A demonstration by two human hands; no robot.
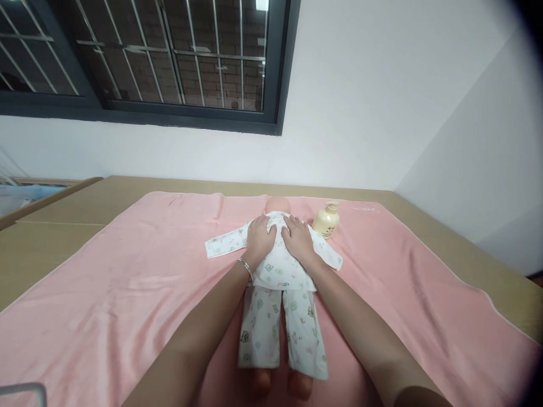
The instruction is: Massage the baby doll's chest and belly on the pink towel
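Observation:
A baby doll (282,274) in white printed pyjamas lies stretched out on a pink blanket (139,305), its head at the far end and its feet toward me. Both sleeves spread outward, and no face shows. My left hand (259,237) rests flat on the left side of the doll's upper body, fingers extended. On the right side, my right hand (299,240) lies the same way, palm down. Neither hand grips anything. Just beyond my right hand, a cream pump bottle (326,220) stands beside the doll's right-hand sleeve.
The blanket covers a wooden surface (55,240) that borders a white wall (348,113). A dark-framed window (271,121) with metal bars is above at the left. Part of a grey metal bar (25,388) shows at the lower left.

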